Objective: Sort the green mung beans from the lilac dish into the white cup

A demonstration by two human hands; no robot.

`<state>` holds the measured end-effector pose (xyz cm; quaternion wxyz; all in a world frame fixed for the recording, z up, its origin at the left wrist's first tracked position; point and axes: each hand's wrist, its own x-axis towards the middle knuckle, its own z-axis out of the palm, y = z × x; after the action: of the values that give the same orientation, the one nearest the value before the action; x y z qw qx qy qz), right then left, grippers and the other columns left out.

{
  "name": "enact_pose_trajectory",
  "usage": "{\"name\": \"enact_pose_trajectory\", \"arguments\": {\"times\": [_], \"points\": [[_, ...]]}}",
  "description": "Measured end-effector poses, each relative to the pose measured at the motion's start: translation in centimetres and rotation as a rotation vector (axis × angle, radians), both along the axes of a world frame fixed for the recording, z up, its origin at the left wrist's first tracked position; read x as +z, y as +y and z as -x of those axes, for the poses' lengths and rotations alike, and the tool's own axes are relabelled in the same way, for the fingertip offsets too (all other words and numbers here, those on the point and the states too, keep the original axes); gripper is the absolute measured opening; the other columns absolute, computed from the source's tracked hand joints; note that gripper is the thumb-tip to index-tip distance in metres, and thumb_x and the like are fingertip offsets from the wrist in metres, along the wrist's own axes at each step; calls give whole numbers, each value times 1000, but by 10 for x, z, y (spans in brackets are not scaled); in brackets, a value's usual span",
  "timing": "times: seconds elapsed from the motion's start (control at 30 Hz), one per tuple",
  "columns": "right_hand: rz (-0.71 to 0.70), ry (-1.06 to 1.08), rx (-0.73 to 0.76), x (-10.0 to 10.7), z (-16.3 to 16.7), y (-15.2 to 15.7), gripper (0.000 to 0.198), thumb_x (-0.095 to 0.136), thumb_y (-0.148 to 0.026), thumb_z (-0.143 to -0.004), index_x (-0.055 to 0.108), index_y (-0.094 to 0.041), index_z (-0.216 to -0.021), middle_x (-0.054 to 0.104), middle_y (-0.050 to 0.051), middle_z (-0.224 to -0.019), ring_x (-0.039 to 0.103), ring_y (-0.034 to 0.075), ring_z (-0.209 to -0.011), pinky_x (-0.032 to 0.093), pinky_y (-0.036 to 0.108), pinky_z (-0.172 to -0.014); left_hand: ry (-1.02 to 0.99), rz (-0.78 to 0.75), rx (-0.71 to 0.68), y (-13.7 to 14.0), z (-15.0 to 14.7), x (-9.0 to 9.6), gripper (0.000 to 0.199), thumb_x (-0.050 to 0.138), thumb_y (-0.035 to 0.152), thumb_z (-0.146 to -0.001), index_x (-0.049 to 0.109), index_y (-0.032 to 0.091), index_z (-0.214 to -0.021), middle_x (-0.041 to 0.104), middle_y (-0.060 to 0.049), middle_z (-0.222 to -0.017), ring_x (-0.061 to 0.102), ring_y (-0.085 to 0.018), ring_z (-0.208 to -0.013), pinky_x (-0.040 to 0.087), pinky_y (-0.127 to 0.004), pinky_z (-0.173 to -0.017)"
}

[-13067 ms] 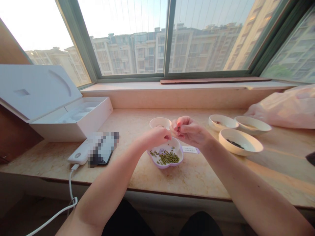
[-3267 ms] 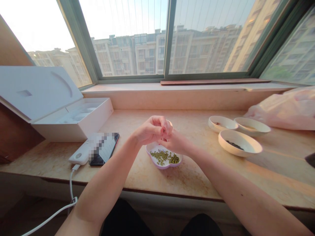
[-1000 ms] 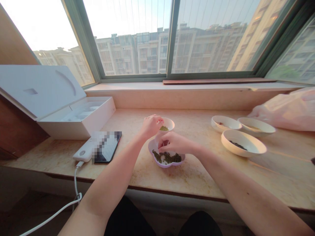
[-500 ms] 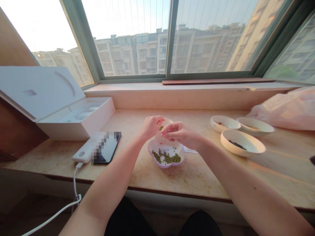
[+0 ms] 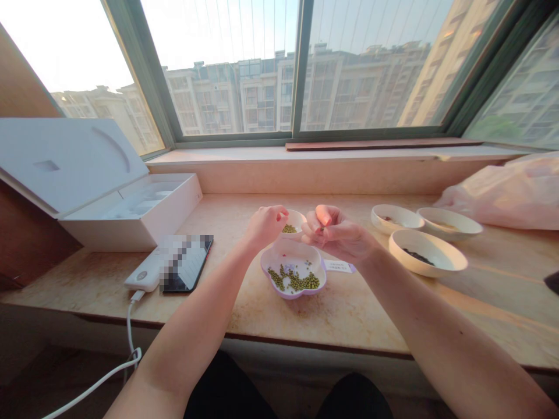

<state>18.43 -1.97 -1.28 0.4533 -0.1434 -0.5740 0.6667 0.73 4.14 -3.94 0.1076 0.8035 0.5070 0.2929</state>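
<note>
My left hand [image 5: 265, 226] is closed, its fingers curled over the left rim of a small white bowl [image 5: 299, 216] with green mung beans [image 5: 289, 228] inside. What those fingers grip, if anything, is hidden. To the right of that bowl, my right hand [image 5: 338, 234] is raised, with thumb and fingers pinched round a small dark bean [image 5: 322, 228]. Below both hands stands a lilac flower-shaped dish [image 5: 293, 295], where more mung beans [image 5: 305, 281] lie scattered with a small red bit [image 5: 284, 255] near the back.
A paper label [image 5: 338, 266] lies right of the dish. Three cream bowls [image 5: 449, 250] with small contents stand at right, before a plastic bag [image 5: 510, 192]. At left are an open white box [image 5: 170, 201], a power bank [image 5: 142, 273] with a cable, and a phone [image 5: 192, 273].
My right hand has moved right and turned, its fingertips now facing up and left. The white bowl and the label show more. My left hand has barely moved.
</note>
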Motion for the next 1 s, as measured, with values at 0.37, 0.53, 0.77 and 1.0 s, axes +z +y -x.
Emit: {"name": "enact_pose_trajectory", "arguments": {"times": [0.37, 0.53, 0.77, 1.0], "points": [[-8, 25, 105, -8, 0, 3, 24, 90, -21, -66, 66, -23, -69, 63, -5, -70, 47, 8, -57, 36, 25, -56, 72, -26, -30, -1, -1, 0, 26, 52, 17, -92, 75, 20, -103, 76, -6, -102, 68, -18, -90, 51, -30, -88], [-1, -16, 38, -9, 1, 5, 24, 91, -22, -64, 68, -22, -68, 65, -4, -72, 52, 9, -60, 39, 25, -57, 65, -21, -59, -2, -1, 0, 26, 51, 17, -91, 75, 20, -101, 75, -7, -104, 67, -17, -90, 51, -29, -87], [-10, -159, -485, -20, 6, 22, 23, 88, -32, -65, 72, -21, -78, 71, 0, -80, 54, 10, -64, 42, 25, -58, 119, 1, 5, -13, -1, 10, 24, 49, 23, -91, 73, 20, -87, 74, -7, -89, 64, -19, -77, 48, -30, -73], [-385, -688, -970, -39, 4, 37, 19, 67, -27, -82, 80, -20, -95, 77, 5, -82, 64, 19, -69, 50, 33, -70, 249, 108, -266, -25, -5, 8, 17, 55, 19, -85, 73, 21, -84, 73, -5, -94, 63, -18, -81, 45, -28, -71]]}}
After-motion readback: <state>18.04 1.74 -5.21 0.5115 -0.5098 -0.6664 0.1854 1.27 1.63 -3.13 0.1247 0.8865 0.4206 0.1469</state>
